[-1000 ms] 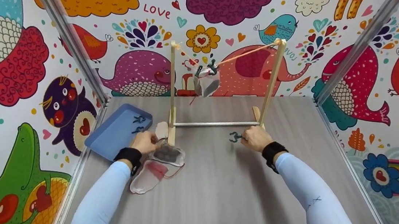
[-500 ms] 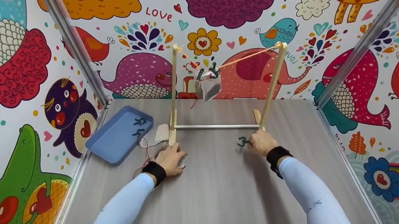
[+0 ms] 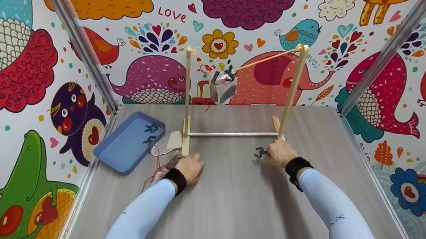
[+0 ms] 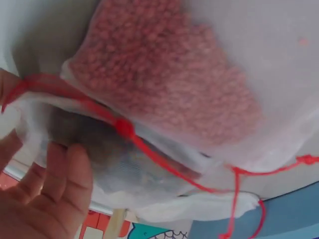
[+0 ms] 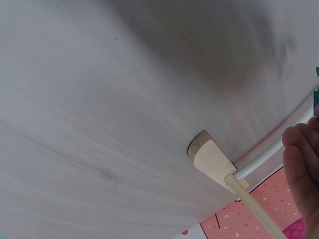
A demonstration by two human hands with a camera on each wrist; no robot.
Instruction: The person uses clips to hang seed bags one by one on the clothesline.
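Observation:
My left hand (image 3: 189, 168) holds the end of a white mesh drawstring bag with dark contents (image 4: 114, 149), thumb on one side and fingers on the other in the left wrist view. A second drawstring bag, filled with reddish grains (image 4: 164, 79), lies against it, a knotted red cord (image 4: 159, 159) running across. Between the fingers of my right hand (image 3: 281, 153) is a dark green forked peg (image 3: 260, 152), low in front of the rack's right foot. Another bag (image 3: 223, 91) hangs by green pegs (image 3: 230, 73) from the orange line (image 3: 261, 59).
The wooden rack has two upright posts (image 3: 293, 92) joined by a white rod (image 3: 235, 133). A blue tray (image 3: 116, 149) with green pegs (image 3: 151, 128) stands left. A small white bag (image 3: 174, 140) lies beside the rack's left foot (image 3: 185, 146).
My left hand has moved right and down from near the tray over the bags, and its fingers have drawn in on one. My right hand shifted slightly right with the peg.

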